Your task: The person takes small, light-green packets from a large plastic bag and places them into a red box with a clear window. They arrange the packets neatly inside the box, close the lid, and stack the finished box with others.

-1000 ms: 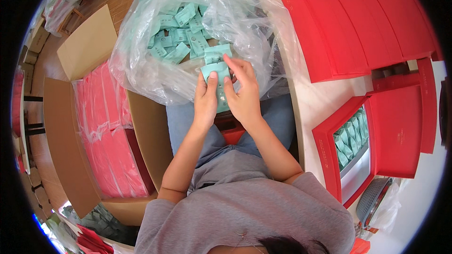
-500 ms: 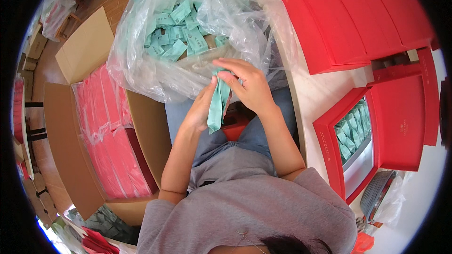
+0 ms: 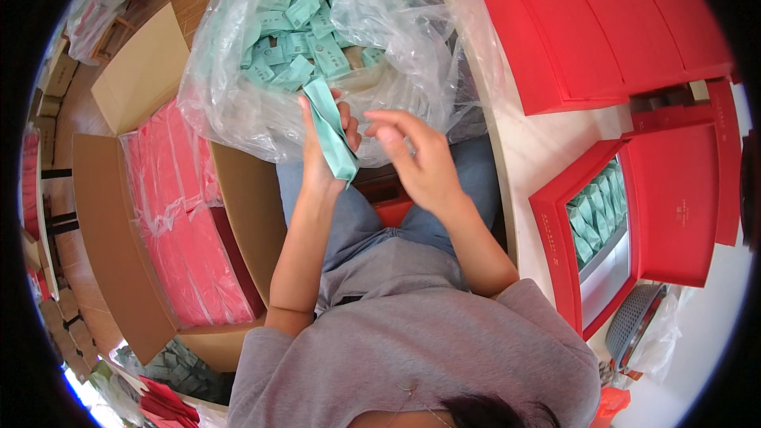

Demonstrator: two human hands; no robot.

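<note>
In front of my lap, my left hand (image 3: 316, 160) is closed around a long mint-green paper packet (image 3: 329, 127), held at a slant with its upper end near the bag. A fold runs along it; whether it is one packet or several pressed together I cannot tell. My right hand (image 3: 426, 160) is just to the right, apart from the packet, with nothing in it and thumb and fingers loosely parted. Beyond both hands is a large clear plastic bag (image 3: 396, 40) with loose green packets (image 3: 297, 43) inside.
An open red box (image 3: 555, 246) at right holds a row of green packets (image 3: 598, 210). Larger red boxes (image 3: 587, 24) lie behind it on the pale table (image 3: 519, 150). To my left stands an open cardboard carton (image 3: 119, 246) with plastic-wrapped red packs (image 3: 194, 265).
My right hand has let go of the packet and moved slightly right and down. My left hand has carried the packet up and left, and its tilt has changed.
</note>
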